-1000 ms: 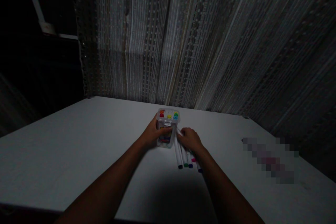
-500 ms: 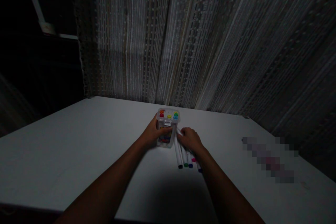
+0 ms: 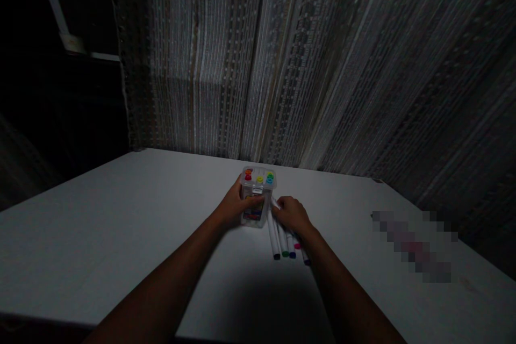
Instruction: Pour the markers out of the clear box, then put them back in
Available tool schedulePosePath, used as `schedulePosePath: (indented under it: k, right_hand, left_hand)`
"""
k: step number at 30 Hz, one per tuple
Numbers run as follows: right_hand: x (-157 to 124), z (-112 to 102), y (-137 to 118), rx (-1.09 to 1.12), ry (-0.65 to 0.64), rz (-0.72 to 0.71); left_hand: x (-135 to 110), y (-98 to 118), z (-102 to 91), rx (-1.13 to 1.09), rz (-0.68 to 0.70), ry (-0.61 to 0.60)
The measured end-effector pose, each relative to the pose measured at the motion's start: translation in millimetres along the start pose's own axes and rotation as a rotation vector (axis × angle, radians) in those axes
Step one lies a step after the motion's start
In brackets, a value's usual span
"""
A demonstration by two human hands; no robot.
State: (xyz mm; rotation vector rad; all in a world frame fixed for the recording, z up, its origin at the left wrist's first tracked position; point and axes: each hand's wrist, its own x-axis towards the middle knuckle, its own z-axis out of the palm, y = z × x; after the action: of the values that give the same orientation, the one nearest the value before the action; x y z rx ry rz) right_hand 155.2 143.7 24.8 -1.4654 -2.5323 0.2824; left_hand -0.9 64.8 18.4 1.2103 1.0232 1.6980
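Note:
My left hand (image 3: 237, 204) wraps round the side of a clear plastic box (image 3: 261, 215), its thumb across the dark printed label. The box stands upright on the white table. Red, orange, yellow, green and blue marker ends (image 3: 260, 179) show at its top. Just to the right, several white markers (image 3: 273, 236) lie side by side on the table, with black, green, blue and pink ends towards me. My right hand (image 3: 292, 214) rests over their far ends, its fingers curled and closed on a marker. The fingertips are partly hidden.
A pixelated, blurred-out item (image 3: 413, 247) lies on the right of the white table (image 3: 121, 236). Behind the far edge hangs a striped, woven curtain (image 3: 242, 64). A dark area with a pale frame (image 3: 52, 0) is at the upper left. The light is dim.

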Motion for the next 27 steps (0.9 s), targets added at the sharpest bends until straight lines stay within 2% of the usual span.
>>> schedulePosePath:
  k: [27]
  right_hand:
    - [2.0,1.9,0.2,-0.003,-0.002,-0.006]
  left_hand:
    - [-0.8,0.6,-0.3,-0.006,-0.001,-0.014]
